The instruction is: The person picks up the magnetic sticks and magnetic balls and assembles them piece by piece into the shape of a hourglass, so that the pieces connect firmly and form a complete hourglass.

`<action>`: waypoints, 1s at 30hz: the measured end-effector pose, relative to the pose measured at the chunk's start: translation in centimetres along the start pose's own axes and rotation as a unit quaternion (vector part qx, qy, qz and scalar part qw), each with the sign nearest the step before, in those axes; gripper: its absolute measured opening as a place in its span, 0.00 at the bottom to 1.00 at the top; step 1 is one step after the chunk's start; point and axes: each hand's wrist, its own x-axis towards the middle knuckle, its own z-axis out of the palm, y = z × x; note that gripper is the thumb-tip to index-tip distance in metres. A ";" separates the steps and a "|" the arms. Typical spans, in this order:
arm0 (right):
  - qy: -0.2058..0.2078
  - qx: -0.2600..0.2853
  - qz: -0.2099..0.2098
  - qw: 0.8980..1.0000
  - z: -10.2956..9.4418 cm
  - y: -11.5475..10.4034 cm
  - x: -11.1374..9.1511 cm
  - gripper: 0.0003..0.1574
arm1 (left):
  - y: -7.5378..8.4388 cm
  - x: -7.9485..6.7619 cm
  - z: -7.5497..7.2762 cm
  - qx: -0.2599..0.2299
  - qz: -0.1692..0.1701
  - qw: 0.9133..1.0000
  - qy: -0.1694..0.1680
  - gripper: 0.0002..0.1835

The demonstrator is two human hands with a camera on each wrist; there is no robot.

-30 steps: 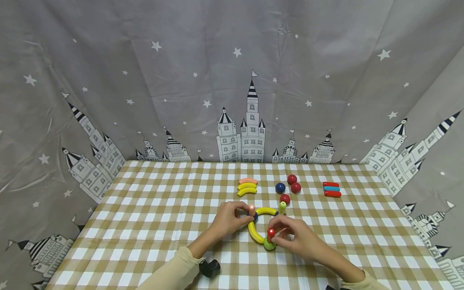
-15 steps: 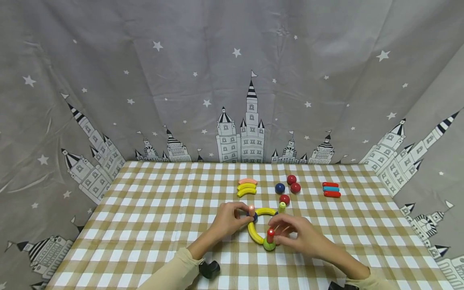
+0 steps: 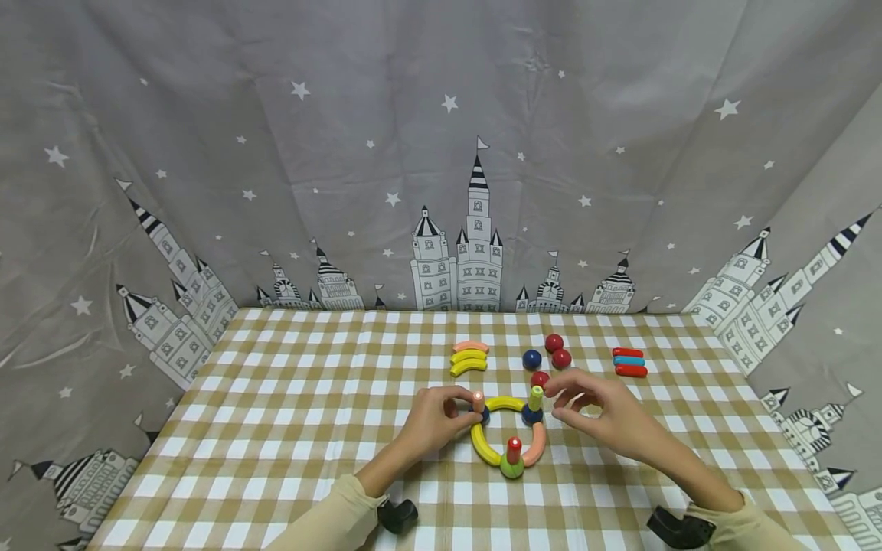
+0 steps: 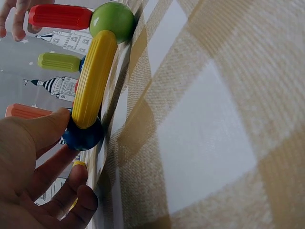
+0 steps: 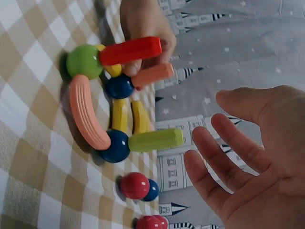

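A ring of toy pieces lies on the cloth: yellow curved sticks (image 3: 485,447), a peach curved stick (image 5: 87,112), a green ball (image 4: 112,22) and two blue balls. Upright on the balls stand a red stick (image 3: 514,448), a lime stick (image 3: 536,398) and a peach straight stick (image 5: 155,74). My left hand (image 3: 436,417) pinches the left blue ball (image 4: 84,135) at the foot of the peach straight stick. Just right of the lime stick hovers my right hand (image 3: 613,417), fingers loosely bent around nothing, apart from the right blue ball (image 5: 115,146).
Behind the ring lie a loose peach curve (image 3: 472,347) and yellow curves (image 3: 469,362). Several red balls (image 3: 561,358) and a loose blue ball (image 3: 531,360) sit further right, then red and blue straight sticks (image 3: 629,361). A printed curtain (image 3: 331,191) hangs behind the checked tablecloth (image 3: 310,383).
My right hand has left the area beside the red stick and moved back and right, near the lime stick. The peach curve of the ring now shows. My left hand has stayed in place.
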 end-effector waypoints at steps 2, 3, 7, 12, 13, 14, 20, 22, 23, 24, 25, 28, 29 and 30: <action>0.014 -0.005 0.007 1.000 -0.2 0.2 0.2 0.19 | -0.1 0.0 0.0 0.001 0.001 1.000 0.002 0.08; 0.021 -0.010 0.011 1.000 -0.3 0.3 0.2 0.19 | -0.1 0.0 0.0 -0.001 0.001 1.000 0.002 0.08; 0.047 -0.017 0.018 0.999 -0.6 1.4 0.6 0.18 | -0.1 0.1 0.1 -0.002 0.003 1.000 0.002 0.08; 0.070 -0.036 0.041 0.996 -1.0 3.4 1.2 0.17 | 0.0 0.1 0.0 -0.004 0.006 1.000 0.001 0.08; 0.075 -0.041 0.049 0.995 -1.0 3.9 1.3 0.17 | 0.0 0.1 0.0 -0.004 0.005 1.000 0.001 0.08; 0.080 -0.047 0.058 0.994 -1.1 4.4 1.5 0.17 | 0.0 0.1 0.0 -0.004 0.005 1.000 0.001 0.08; 0.100 -0.055 0.108 0.988 -1.2 7.3 2.4 0.20 | 0.0 0.1 0.0 -0.002 0.003 1.000 0.000 0.09; 0.098 -0.051 0.120 0.987 -1.1 8.0 2.7 0.21 | 0.0 0.0 0.0 -0.003 0.002 1.000 0.000 0.09; 0.095 -0.048 0.126 0.986 -1.1 8.4 2.8 0.21 | 0.0 0.0 0.0 -0.004 0.002 1.000 -0.001 0.09; 0.091 -0.049 0.131 0.986 -1.0 8.7 2.9 0.22 | 0.0 0.0 0.0 -0.004 0.003 1.000 -0.001 0.09; 0.087 -0.050 0.134 0.986 -1.0 8.9 3.0 0.22 | 0.1 0.0 0.0 -0.005 0.003 1.000 -0.001 0.09; 0.078 -0.059 0.141 0.985 -0.7 9.5 3.3 0.23 | 0.1 0.0 -0.1 -0.006 0.004 1.000 -0.002 0.09; 0.074 -0.060 0.140 0.986 -0.6 9.7 3.4 0.23 | 0.1 0.0 -0.1 -0.006 0.005 1.000 -0.002 0.09; 0.071 -0.063 0.135 0.986 -0.5 9.9 3.6 0.23 | 0.2 0.0 -0.1 -0.005 0.005 1.000 -0.001 0.09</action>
